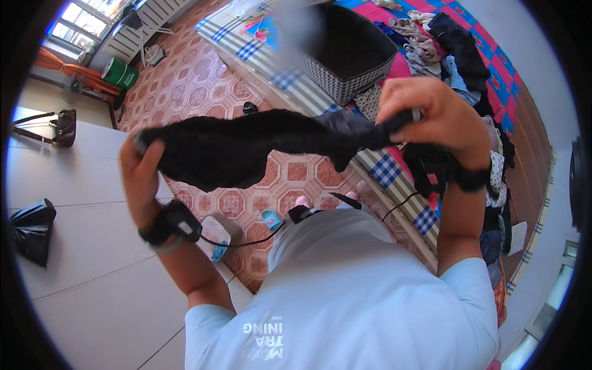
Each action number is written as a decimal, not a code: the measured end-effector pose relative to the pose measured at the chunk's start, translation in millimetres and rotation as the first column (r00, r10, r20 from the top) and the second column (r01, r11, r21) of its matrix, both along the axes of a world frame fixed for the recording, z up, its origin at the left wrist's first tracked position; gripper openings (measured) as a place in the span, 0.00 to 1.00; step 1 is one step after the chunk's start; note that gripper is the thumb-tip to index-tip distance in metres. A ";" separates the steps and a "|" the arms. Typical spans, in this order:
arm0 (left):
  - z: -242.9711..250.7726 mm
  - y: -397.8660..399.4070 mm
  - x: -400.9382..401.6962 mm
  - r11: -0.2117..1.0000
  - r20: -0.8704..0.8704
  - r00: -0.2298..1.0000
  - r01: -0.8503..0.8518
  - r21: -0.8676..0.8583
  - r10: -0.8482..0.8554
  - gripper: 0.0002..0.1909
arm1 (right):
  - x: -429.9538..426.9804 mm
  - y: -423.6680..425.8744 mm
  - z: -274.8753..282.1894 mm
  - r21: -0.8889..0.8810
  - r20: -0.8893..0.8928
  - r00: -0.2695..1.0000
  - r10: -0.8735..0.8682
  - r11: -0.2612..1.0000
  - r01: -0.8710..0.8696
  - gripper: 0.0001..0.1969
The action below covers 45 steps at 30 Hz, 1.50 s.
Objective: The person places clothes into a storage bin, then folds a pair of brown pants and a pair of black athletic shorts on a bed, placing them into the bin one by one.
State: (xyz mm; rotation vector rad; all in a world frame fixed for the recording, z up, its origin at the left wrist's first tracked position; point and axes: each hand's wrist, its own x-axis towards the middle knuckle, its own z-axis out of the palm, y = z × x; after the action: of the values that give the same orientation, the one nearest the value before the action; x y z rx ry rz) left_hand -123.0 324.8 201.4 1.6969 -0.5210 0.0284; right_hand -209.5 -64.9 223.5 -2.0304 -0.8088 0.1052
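Observation:
Between my raised hands a black cloth garment (222, 148) is stretched out sideways above the tiled floor. My left hand (143, 162) grips its end at the left, thumb over the fabric. At the other end, my right hand (425, 115) pinches a narrow, bunched part of it. Which garment it is I cannot tell. Black straps with cabled devices sit round both wrists. Beyond the garment, a checked fabric storage box (347, 81) with a dark inside rests on the bed, beside a pile of crumpled clothes (421, 44).
The bed's edge (384, 171) runs diagonally at the right, with more clothes (497, 171) along it. White cabinets (83, 185) fill the left, bearing a handbag (65, 128) and a black plastic bag (34, 231). A bin (222, 231) and a blue slipper (271, 219) are on the floor.

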 end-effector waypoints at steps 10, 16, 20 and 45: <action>-73.1 -67.3 16.7 0.945 -0.116 0.940 -0.326 -0.032 0.320 0.06 | 55.3 63.6 -86.9 0.284 -0.439 0.772 -0.460 0.744 0.605 0.10; -61.9 -121.0 -21.3 0.932 0.119 0.926 -0.363 0.022 0.358 0.08 | 46.6 103.3 -86.9 0.374 -0.385 0.817 -0.430 0.737 0.564 0.16; -61.8 -128.8 -25.3 0.963 -0.001 0.969 -0.244 -0.117 0.246 0.10 | 37.3 125.1 -75.1 0.471 -0.511 0.824 -0.245 0.722 0.507 0.21; 52.6 -71.3 15.0 0.980 0.343 0.919 -0.193 -0.039 0.195 0.16 | 13.4 9.1 -197.0 0.379 -0.829 0.540 -0.147 0.562 0.735 0.18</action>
State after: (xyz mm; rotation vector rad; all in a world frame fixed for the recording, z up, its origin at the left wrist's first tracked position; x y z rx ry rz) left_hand -108.0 253.5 254.1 1.7425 -0.6082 0.4794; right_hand -196.1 -55.8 26.5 -1.1850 0.2825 0.2239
